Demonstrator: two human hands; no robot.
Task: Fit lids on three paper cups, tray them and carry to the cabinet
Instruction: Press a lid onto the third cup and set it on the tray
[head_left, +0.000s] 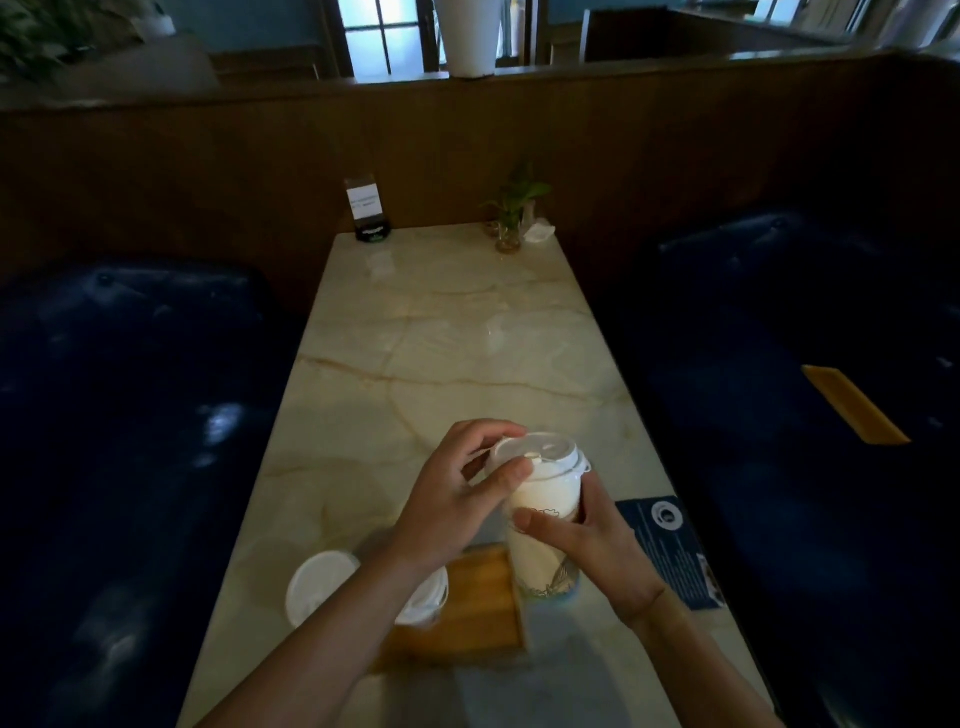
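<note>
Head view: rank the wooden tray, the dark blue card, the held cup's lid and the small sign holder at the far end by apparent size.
1. Wooden tray, though arms hide part of it.
2. Dark blue card.
3. Held cup's lid.
4. Sign holder, but it stands farthest from the camera, so its true size against the lid is unsure.

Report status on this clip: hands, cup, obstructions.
Left hand pressing lid onto paper cup; right hand grips cup body. Two lidded cups by wooden tray. Nothing blocking.
</note>
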